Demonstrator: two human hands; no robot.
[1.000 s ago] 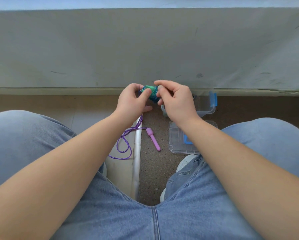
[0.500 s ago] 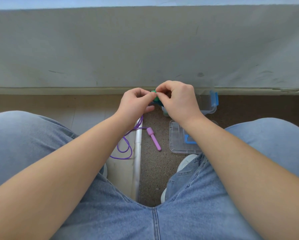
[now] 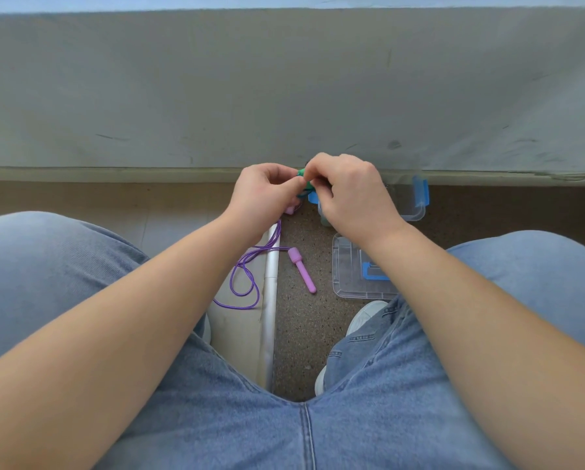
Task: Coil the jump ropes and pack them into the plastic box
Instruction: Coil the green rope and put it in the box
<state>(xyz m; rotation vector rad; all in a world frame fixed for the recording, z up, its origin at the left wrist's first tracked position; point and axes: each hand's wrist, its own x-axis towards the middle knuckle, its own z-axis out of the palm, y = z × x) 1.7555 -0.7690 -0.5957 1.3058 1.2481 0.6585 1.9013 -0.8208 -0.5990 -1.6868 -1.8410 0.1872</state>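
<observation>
No legible text, labels or numbers. Nothing readable on clear plastic box with blue latches (image 3: 408,206), right of grip.

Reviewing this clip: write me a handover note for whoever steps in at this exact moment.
Left hand: pinches the green jump rope.
Right hand: pinches the same rope, in front of the plastic box.
Plastic box: open on the floor by the wall, lid lying nearer; contents hidden.
Purple jump rope: loose on the floor, uncoiled, pink handle beside it.
Done: green rope gathered in the hands, mostly hidden.
Left: pack it, then coil and pack the purple one.
</observation>
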